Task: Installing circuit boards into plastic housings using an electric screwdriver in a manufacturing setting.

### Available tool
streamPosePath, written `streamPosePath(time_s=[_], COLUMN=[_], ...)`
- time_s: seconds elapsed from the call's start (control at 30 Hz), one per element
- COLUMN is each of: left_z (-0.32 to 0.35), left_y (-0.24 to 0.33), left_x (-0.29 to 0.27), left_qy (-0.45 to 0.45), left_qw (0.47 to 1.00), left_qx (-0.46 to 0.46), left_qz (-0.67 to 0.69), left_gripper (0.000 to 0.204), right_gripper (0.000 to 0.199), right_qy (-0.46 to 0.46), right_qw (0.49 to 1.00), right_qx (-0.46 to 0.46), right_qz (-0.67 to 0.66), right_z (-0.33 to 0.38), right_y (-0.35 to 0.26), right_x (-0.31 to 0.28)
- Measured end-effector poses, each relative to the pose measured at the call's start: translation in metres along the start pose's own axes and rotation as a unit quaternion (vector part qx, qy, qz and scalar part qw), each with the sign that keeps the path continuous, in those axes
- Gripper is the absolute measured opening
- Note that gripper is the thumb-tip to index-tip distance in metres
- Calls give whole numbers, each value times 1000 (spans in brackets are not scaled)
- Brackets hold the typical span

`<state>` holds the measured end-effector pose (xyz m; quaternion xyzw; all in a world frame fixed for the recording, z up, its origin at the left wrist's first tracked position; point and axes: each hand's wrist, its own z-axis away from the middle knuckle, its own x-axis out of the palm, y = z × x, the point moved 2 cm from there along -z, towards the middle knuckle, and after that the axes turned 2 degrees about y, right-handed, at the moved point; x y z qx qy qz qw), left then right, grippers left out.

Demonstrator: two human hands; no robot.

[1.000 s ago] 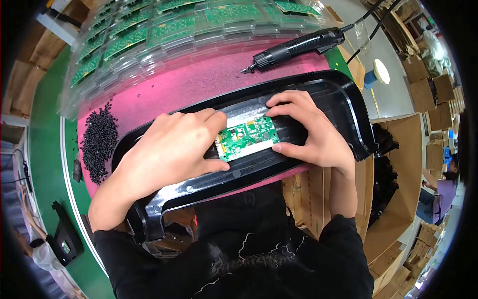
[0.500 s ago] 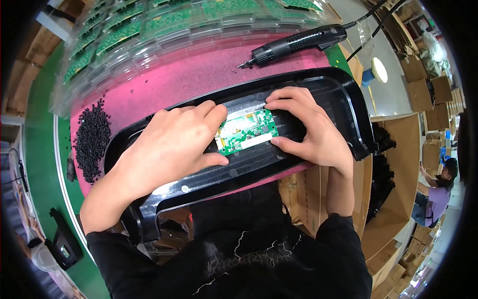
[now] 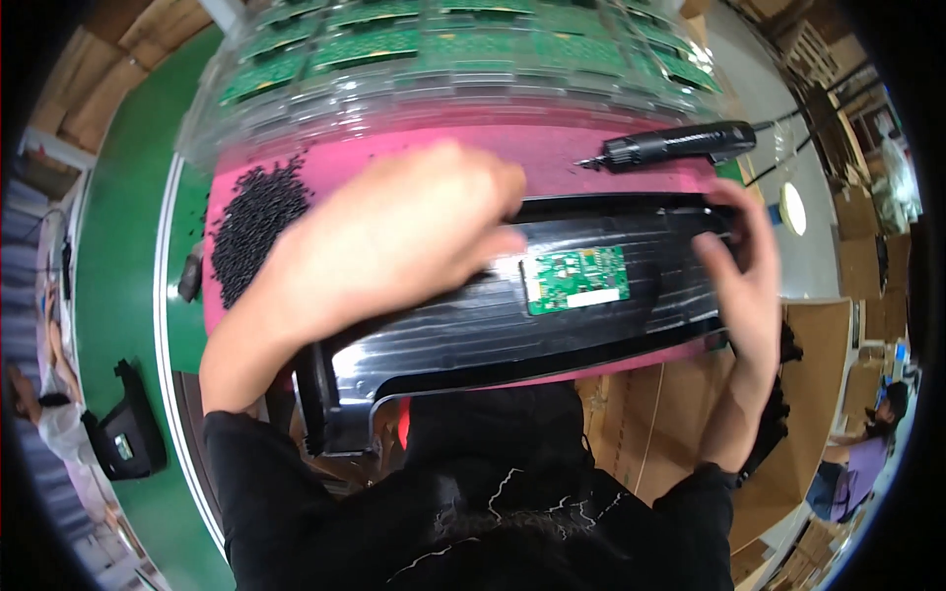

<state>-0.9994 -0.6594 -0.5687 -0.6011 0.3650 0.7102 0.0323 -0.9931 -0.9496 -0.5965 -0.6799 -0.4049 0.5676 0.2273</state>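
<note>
A green circuit board (image 3: 577, 279) lies flat inside a long black plastic housing (image 3: 443, 345), with neither hand on it. My left hand (image 3: 414, 222) is over the housing's left part, left of the board; motion smears it and its fingers are partly curled, so what they hold, if anything, does not show. At the housing's right end is my right hand (image 3: 751, 271), its thumb and fingers apart and slightly bent around the far right corner. Whether it touches the rim I cannot tell.
A black electric screwdriver (image 3: 680, 146) lies beyond the housing on the pink mat (image 3: 552, 177). A heap of small black screws (image 3: 261, 222) is at the left. Clear trays (image 3: 394, 98) of green boards stand at the back. An open cardboard box (image 3: 803, 424) is at right; a person (image 3: 857, 463) is beyond.
Both hands have come off the circuit board: my left hand moved left, my right hand moved right to the housing's end. The whole view has shifted and turned slightly.
</note>
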Motion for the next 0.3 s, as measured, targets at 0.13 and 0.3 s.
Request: streamPosePath(time_s=[0.13, 0.3], left_z=[21, 16], left_y=[-54, -90], left_x=[-33, -35], left_qy=[148, -144], left_qw=[960, 873], left_qx=[-101, -363], left_qz=[-216, -292], left_gripper=[14, 30], right_gripper=[47, 51], right_qy=[35, -83], right_qw=[992, 989], right_qx=[10, 108], right_qz=[122, 55], right_z=[-36, -79], right_y=[16, 58], right_x=[-37, -53])
